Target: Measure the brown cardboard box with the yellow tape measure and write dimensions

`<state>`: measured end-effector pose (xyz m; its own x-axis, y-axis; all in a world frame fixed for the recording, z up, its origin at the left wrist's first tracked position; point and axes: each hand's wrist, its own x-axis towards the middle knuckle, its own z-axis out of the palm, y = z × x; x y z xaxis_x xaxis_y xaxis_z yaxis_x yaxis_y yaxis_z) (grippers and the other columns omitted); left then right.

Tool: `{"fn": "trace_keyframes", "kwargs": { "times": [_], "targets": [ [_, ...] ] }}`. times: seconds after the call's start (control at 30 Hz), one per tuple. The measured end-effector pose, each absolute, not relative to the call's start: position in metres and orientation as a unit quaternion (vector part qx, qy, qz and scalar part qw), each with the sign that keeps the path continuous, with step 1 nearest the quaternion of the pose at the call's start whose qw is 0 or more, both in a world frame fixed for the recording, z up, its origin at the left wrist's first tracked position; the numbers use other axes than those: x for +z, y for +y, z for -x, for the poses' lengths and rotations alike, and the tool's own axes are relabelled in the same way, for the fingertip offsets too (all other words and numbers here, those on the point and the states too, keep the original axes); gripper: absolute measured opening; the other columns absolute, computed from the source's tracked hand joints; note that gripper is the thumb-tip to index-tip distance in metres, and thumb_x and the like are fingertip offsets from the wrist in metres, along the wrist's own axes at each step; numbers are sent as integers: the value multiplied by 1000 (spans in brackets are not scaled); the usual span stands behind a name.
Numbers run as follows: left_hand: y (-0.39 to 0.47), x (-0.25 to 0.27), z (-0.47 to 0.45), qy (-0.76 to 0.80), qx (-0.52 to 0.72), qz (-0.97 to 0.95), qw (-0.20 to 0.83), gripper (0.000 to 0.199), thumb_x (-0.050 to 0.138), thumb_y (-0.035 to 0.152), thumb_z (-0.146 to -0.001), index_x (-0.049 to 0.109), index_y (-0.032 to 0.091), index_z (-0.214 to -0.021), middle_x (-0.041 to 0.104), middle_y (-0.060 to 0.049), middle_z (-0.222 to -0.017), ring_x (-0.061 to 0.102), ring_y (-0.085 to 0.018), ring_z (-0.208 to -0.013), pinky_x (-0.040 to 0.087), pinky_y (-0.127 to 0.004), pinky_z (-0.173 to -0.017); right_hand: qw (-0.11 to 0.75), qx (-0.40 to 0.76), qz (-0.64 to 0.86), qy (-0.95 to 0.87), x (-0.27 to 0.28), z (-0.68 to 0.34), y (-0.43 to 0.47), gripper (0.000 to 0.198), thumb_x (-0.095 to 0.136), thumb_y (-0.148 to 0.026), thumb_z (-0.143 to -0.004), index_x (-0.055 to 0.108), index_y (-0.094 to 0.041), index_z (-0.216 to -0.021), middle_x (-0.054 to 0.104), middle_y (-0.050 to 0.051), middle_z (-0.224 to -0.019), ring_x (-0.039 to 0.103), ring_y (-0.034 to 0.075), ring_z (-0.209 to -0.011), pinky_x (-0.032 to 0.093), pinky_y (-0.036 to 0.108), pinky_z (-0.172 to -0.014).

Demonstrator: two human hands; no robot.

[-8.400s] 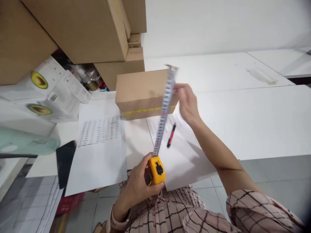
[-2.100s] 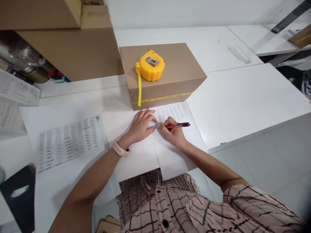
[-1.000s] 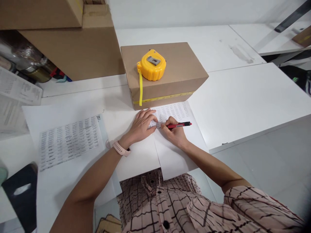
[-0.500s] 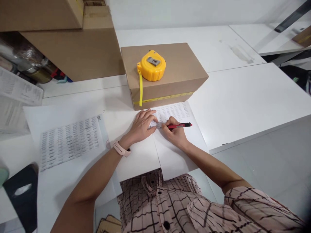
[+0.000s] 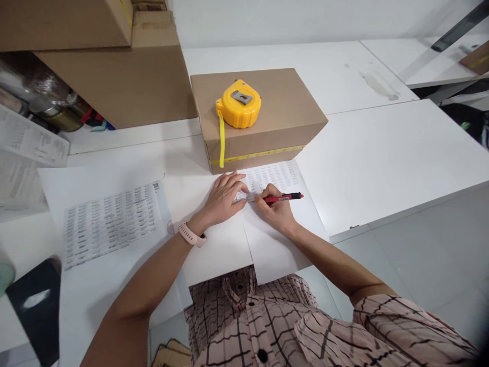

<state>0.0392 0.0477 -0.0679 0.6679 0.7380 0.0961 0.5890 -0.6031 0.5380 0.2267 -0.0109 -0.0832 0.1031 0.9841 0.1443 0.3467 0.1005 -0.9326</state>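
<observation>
Right hand (image 5: pixel 277 210) pinched one pen (image 5: pixel 284 198), left hand (image 5: pixel 222 201) spread partly over probably one sheet (image 5: pixel 278 250) overhanging the desk (image 5: pixel 219 244)'s near edge.

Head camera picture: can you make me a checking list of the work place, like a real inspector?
Surface: white table, greyish mark toward the back.
Job's things: cardboard box with yellow tape measure on top, strap hanging down the front; printed sheet in front; red-and-black pen.
Clutter: printed papers and black flat item at left; bigger cartons behind.
Hands: left hand rests at the sheet's left edge; right hand grips the pen.
Cables: nothing seen.
Surroundings: pale wall, tiled floor.
</observation>
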Motion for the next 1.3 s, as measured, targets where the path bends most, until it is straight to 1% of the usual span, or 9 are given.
{"fn": "trace_keyframes", "kwargs": {
  "times": [0.3,0.43,0.57,0.67,0.87,0.97,1.1,1.2,1.3],
  "targets": [
    [48,-68,-37,372,155,-883,239,18,60,21,-91,59,24,-108,52,-9,-151,38,-28,-147,30,-52,-120,500,247,599,-574,-77,-238,-13,22,61,-38,-94,50,-24,-81,53,-3,-70,46,13,-61,38,29,-59],
    [49,-67,-36,373,151,-884,238,17,58,22,-91,60,24,-108,52,-9,-151,39,-29,-146,31,-54,-120,401,132,610,-670,-71,-278,-26,12,52,-30,-98,61,-24,-103,66,7,-98,61,21,-87,48,36,-77],
    [50,-67,-36,371,154,-886,233,17,58,22,-91,60,24,-108,53,-10,-150,40,-29,-146,32,-55,-119,248,21,641,-726,-78,-327,-37,33,47,-15,-92,64,-21,-118,65,15,-115,55,30,-104,48,42,-82],
    [49,-70,-36,364,160,-891,217,17,58,22,-90,61,23,-106,55,-11,-148,43,-29,-144,34,-54,-118,228,-11,661,-715,-90,-346,-37,43,40,-8,-91,66,-20,-123,65,16,-119,54,30,-105,48,44,-86],
    [44,-54,-37,417,303,-852,90,11,53,28,-93,60,25,-101,71,-10,-122,66,-26,-117,50,-47,-104,256,-32,655,-710,-101,-345,-33,47,34,-7,-95,65,-16,-128,68,15,-119,53,29,-104,46,42,-88],
    [48,-15,-44,453,401,-796,-16,11,53,32,-94,58,26,-103,70,-10,-120,64,-28,-120,45,-52,-108,261,-34,649,-714,-102,-346,-33,43,35,-10,-97,66,-15,-126,68,15,-119,53,30,-104,45,42,-88],
    [69,48,-66,506,453,-731,-71,27,59,37,-93,54,27,-118,60,-10,-135,51,-31,-135,35,-57,-117,259,-29,651,-713,-103,-348,-32,38,37,-13,-98,67,-15,-122,68,15,-120,52,30,-106,42,41,-89],
    [98,70,-83,539,415,-733,-7,57,76,42,-79,50,25,-127,52,-12,-145,42,-35,-140,34,-55,-117,253,-27,654,-712,-102,-347,-32,40,36,-12,-98,65,-13,-126,68,15,-119,53,30,-105,42,40,-88],
    [122,67,-94,581,365,-723,83,64,80,42,-72,53,20,-126,56,-16,-137,48,-36,-133,38,-52,-114,254,-24,657,-710,-100,-346,-32,43,36,-10,-97,62,-12,-132,68,15,-120,54,30,-104,42,40,-88]
  ]
}}
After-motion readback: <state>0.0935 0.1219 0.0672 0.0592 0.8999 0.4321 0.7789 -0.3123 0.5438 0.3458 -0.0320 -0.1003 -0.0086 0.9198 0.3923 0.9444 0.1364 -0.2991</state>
